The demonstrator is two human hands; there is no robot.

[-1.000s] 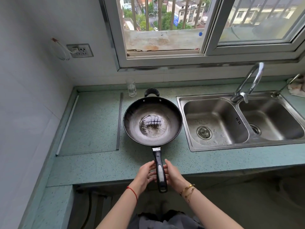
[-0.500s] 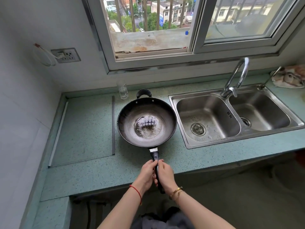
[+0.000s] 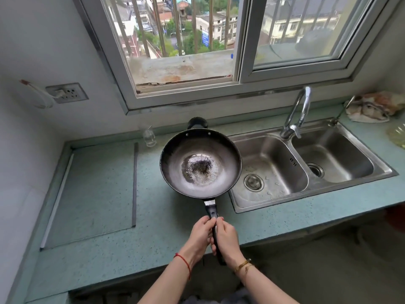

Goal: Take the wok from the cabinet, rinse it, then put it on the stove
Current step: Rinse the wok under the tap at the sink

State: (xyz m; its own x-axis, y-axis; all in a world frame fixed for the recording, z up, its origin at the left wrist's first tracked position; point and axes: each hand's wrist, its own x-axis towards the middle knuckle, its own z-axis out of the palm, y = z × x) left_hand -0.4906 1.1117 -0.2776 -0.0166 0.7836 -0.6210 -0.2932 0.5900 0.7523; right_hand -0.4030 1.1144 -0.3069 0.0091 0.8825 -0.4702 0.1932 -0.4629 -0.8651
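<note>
Over the counter, at the sink's left rim, here's the wok — out of the cabinet, so step one looks done. Left hand and right hand both curl tight round its long black handle. No water runs from the faucet, so rinse and stove look undone. The bowl is round, dark, glossy metal — speckled at the bottom.

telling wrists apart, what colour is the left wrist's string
Red string, clearest in the head view.
</note>
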